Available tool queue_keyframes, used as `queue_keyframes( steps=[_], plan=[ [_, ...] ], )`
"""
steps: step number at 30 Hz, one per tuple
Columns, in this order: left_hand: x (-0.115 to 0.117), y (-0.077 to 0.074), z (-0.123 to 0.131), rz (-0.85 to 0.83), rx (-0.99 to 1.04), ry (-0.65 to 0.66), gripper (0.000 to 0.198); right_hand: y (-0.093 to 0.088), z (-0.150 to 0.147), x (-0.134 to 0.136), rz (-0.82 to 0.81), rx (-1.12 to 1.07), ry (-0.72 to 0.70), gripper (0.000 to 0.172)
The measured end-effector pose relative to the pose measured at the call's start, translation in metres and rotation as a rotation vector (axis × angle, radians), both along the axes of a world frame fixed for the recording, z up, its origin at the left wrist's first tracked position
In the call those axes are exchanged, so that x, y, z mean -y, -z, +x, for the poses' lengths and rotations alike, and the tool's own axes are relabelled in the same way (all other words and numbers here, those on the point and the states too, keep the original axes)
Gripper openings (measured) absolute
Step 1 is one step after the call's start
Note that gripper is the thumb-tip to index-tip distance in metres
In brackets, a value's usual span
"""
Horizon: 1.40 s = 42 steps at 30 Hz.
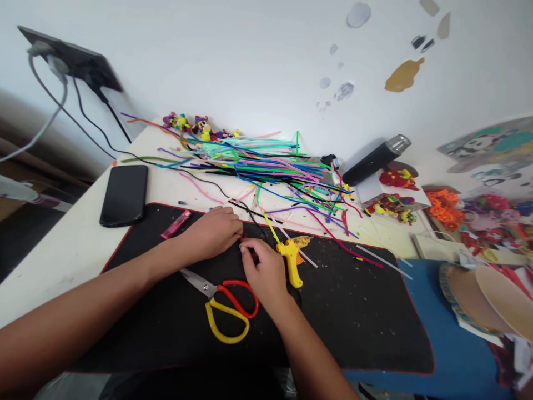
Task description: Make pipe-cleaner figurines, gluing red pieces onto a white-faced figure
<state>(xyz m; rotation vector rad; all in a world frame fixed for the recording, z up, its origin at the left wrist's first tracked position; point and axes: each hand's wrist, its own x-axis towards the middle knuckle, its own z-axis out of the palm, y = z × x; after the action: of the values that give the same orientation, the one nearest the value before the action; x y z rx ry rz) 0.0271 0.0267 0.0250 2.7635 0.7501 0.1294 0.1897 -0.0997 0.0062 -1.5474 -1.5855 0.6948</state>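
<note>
Both hands meet over a black mat [353, 311]. My left hand [214, 230] is closed, fingers curled over a small red piece at its fingertips. My right hand [264, 272] is closed in a pinch on the same small red piece, which I cannot make out. Red-and-yellow scissors [227, 303] lie on the mat just under my hands. A yellow glue gun [291, 255] lies right of my right hand. A heap of coloured pipe cleaners [266, 166] spreads behind the mat.
A black phone [124, 194] and a pink lighter [175, 224] lie at the left. A black flask [375, 160] lies by the wall. Small pipe-cleaner figures [391, 205] and craft clutter sit at the right. Cables run to a wall socket [70, 58].
</note>
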Motion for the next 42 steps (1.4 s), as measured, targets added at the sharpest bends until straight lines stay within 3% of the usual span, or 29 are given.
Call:
queue_keyframes(
  steps=[13, 25, 31, 39, 42],
  plan=[
    [-0.007, 0.010, -0.005, -0.055, 0.027, 0.007, 0.016, 0.002, -0.001, -0.001, -0.030, 0.076, 0.024, 0.020],
    [-0.005, 0.009, -0.003, -0.084, 0.024, -0.003, 0.015, 0.005, -0.001, 0.005, 0.021, -0.017, 0.090, 0.021],
    [-0.005, 0.009, -0.003, -0.070, 0.018, 0.008, 0.016, 0.006, -0.001, 0.001, 0.041, 0.003, 0.058, 0.020],
    [-0.011, -0.002, -0.007, -0.110, 0.002, 0.013, 0.016, 0.005, -0.002, 0.000, 0.007, 0.037, 0.050, 0.019],
    [-0.019, -0.013, -0.013, -0.110, -0.005, -0.066, 0.017, 0.004, -0.002, 0.001, 0.017, 0.015, 0.049, 0.019]
  ],
)
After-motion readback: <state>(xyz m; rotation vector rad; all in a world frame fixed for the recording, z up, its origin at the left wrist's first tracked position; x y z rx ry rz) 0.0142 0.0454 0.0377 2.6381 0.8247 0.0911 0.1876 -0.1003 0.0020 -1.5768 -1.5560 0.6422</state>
